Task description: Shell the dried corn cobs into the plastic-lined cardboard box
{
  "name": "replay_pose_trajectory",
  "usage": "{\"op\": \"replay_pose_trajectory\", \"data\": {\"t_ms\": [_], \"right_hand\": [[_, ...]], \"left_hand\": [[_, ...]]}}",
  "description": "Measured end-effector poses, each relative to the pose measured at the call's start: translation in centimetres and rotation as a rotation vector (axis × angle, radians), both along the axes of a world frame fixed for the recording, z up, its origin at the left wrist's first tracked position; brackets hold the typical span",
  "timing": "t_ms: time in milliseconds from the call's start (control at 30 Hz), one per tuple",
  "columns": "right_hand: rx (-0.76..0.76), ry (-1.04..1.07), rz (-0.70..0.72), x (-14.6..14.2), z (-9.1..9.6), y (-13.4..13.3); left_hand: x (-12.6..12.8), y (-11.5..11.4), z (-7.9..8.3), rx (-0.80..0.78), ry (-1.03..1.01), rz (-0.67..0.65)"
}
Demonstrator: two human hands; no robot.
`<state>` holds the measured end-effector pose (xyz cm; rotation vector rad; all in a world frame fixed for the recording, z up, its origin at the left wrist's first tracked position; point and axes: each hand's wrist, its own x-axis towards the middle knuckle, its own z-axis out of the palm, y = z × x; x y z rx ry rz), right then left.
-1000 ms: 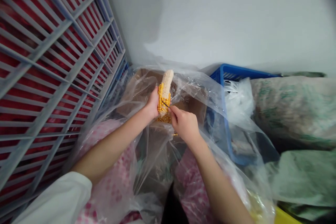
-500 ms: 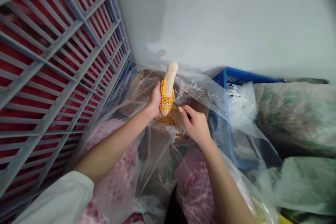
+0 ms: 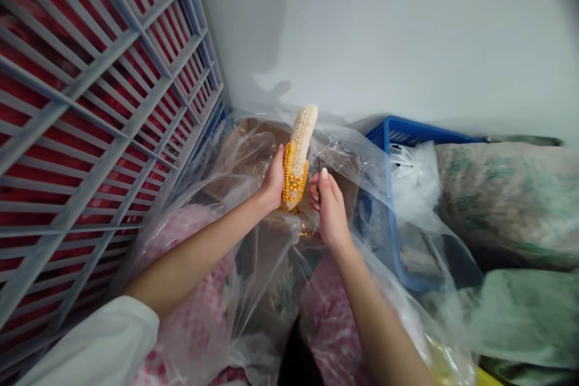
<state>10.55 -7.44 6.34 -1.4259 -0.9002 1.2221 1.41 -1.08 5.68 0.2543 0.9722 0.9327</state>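
My left hand (image 3: 273, 182) grips the lower part of a corn cob (image 3: 298, 154) and holds it upright, tilted a little to the right. The cob's upper half is bare and pale; yellow kernels still cover the lower half. My right hand (image 3: 329, 210) sits just right of the cob, fingers closed around a thin dark tool (image 3: 319, 193) that is mostly hidden. Both hands hover over a clear plastic bag (image 3: 253, 151) lining a cardboard box, with loose kernels (image 3: 302, 230) lying below the cob.
A grey plastic crate wall with red contents (image 3: 90, 120) stands at the left. A blue basket (image 3: 398, 132) with white plastic sits at the right, beside green-printed sacks (image 3: 506, 193). A white wall (image 3: 384, 30) is behind. Pink-patterned cloth (image 3: 190, 289) lies under the plastic near me.
The cob has tilted and shifted slightly right. My right hand, which held the tool's tip against the kernels, pulled away and now sits upright beside the cob.
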Motion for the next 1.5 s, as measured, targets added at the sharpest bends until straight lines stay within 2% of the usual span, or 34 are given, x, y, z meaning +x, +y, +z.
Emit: {"op": "replay_pose_trajectory", "data": {"t_ms": [100,200,333,400,500,633,767,1033,1200,1333,1500], "right_hand": [[-0.061,0.277,-0.126,0.2,-0.5,0.9],[-0.043,0.321,-0.242,1.0,-0.8,2.0],[-0.07,0.352,-0.262,2.0,-1.5,3.2],[-0.102,0.358,-0.311,2.2,-1.8,3.5],[-0.053,0.232,-0.498,2.6,-2.2,3.6],[0.043,-0.021,-0.676,2.5,-2.6,3.6],[0.054,-0.084,-0.678,1.4,-2.9,3.5],[0.001,-0.141,-0.672,1.6,-2.6,3.4],[0.002,-0.062,-0.682,2.1,-2.5,3.4],[-0.012,-0.004,-0.689,2.2,-2.4,3.4],[0.007,-0.084,-0.663,1.8,-3.1,3.6]], "left_hand": [[0.3,-0.4,-0.2,-0.026,-0.052,-0.095],[1.0,-0.9,-0.6,0.003,-0.061,-0.218],[2.0,-2.0,-2.1,0.132,0.021,-0.389],[2.2,-2.4,-3.0,0.222,0.177,-0.424],[2.0,-2.7,-3.9,0.354,0.487,-0.453],[1.9,-3.6,-3.7,0.66,0.898,-0.443],[1.7,-4.2,-3.0,0.87,1.157,-0.414],[1.3,-3.2,-2.4,0.987,1.163,-0.479],[1.2,-2.7,-2.3,0.973,1.122,-0.501],[1.1,-2.5,-1.8,0.93,1.114,-0.574],[1.5,-3.7,-1.9,0.978,1.39,-0.609]]}}
